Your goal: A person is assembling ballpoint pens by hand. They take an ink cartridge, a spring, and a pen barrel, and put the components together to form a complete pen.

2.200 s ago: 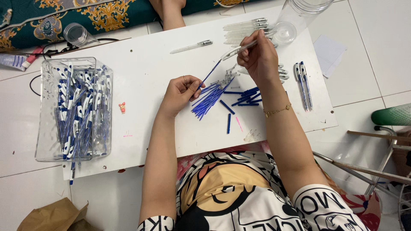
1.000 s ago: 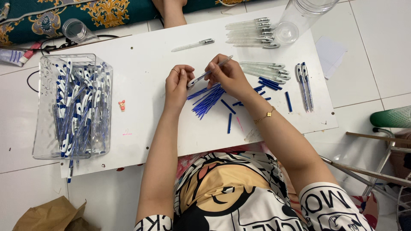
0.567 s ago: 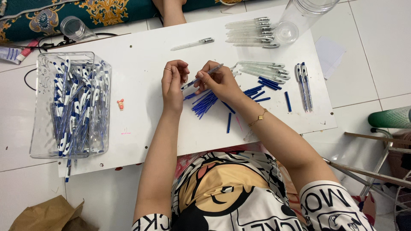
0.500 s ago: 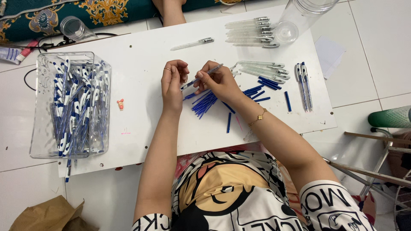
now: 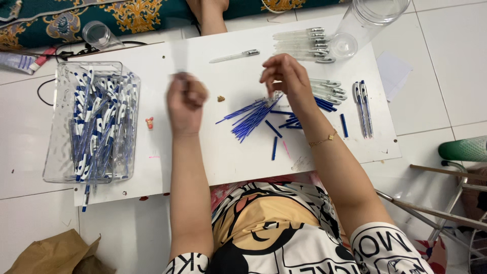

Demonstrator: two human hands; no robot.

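A white bench (image 5: pixel 228 157) is seen, with a clear bin (image 5: pixel 91 122) of blue-white pens at its left. A pile of blue refills (image 5: pixel 251 114) lies at the middle. Above it the right hand (image 5: pixel 284 76) is hovering, fingers loosely curled, their hold unclear. The left hand (image 5: pixel 186 99) is closed on a blurred clear pen barrel (image 5: pixel 178 56).

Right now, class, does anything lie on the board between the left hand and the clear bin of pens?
Nothing blocks it. The left hand, blurred and seemingly closed on a pale pen, is raised over the white board. Only a tiny pink figure sits on the board toward the clear bin.
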